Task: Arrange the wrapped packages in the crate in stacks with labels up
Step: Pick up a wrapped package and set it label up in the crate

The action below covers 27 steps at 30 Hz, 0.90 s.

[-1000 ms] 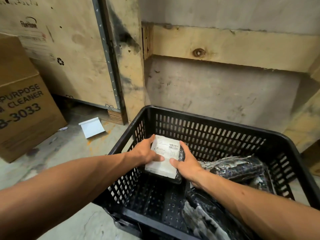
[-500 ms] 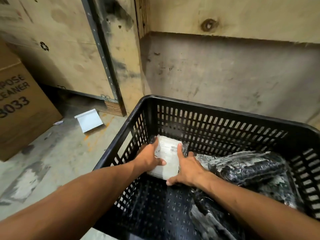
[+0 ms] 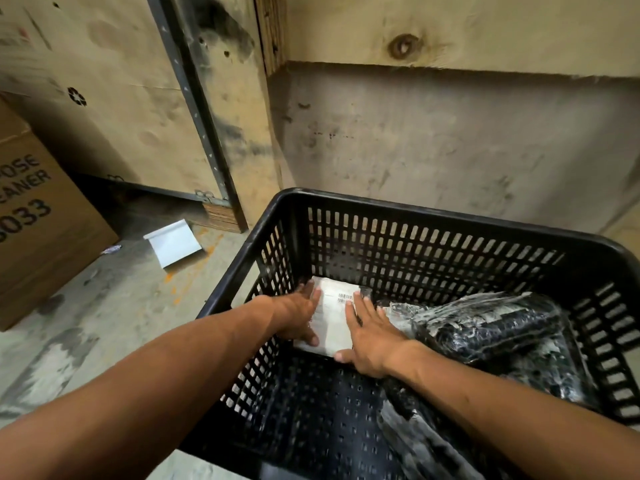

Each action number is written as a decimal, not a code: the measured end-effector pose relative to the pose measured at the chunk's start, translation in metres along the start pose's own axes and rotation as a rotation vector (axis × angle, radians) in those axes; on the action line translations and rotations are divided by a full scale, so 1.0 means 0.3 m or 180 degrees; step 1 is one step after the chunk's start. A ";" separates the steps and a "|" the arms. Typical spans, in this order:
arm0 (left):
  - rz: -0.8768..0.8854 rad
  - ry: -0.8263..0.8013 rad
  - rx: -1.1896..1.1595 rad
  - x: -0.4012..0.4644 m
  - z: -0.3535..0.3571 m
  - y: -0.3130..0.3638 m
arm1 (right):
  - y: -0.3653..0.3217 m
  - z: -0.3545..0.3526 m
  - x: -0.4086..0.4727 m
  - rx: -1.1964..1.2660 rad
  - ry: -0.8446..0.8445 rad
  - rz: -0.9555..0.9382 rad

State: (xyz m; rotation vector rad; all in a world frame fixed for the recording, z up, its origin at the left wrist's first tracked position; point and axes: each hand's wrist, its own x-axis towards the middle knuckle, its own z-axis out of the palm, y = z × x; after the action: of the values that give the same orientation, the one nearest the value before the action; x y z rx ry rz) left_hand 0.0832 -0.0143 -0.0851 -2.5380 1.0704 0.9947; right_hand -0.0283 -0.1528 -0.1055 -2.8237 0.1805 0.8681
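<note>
Head cam: we've got both hands inside the black crate point(image 3: 433, 216), working its far-left corner. Labelled pkg point(image 3: 334, 318) lies flat on the crate floor there, white label w/ barcode up. A sec ago we held it tilted above the floor, thumbs pinching its edges; now it's down and snug toward the corner. Left hand point(image 3: 294, 315) lies w/ fingers fairly straight on the pkg's left edge, next to the crate's left wall; right hand point(image 3: 370, 336) is spread flat on its right side, pressing. Hands apart, label showing between them, neither gripping. Other wrapped pkgs point(image 3: 491, 327), dark in clear film, sit jumbled along the crate's right side, labels not visible. We judge: first stack base placed; next pkg must come from that right-side pile. Outside crate's left wall: cardboard box point(image 3: 41, 223), white sheet point(image 3: 173, 242) on floor.
</note>
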 end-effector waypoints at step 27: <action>0.0163 0.0339 0.0450 -0.020 0.009 0.050 | 0.051 -0.134 -0.108 -0.0707 0.0337 -0.0696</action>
State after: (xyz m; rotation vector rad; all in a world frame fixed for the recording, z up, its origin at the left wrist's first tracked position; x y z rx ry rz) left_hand 0.0683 -0.0206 -0.0822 -2.4841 1.1954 0.7737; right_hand -0.0356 -0.1741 -0.0567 -3.0201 -0.2211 0.7318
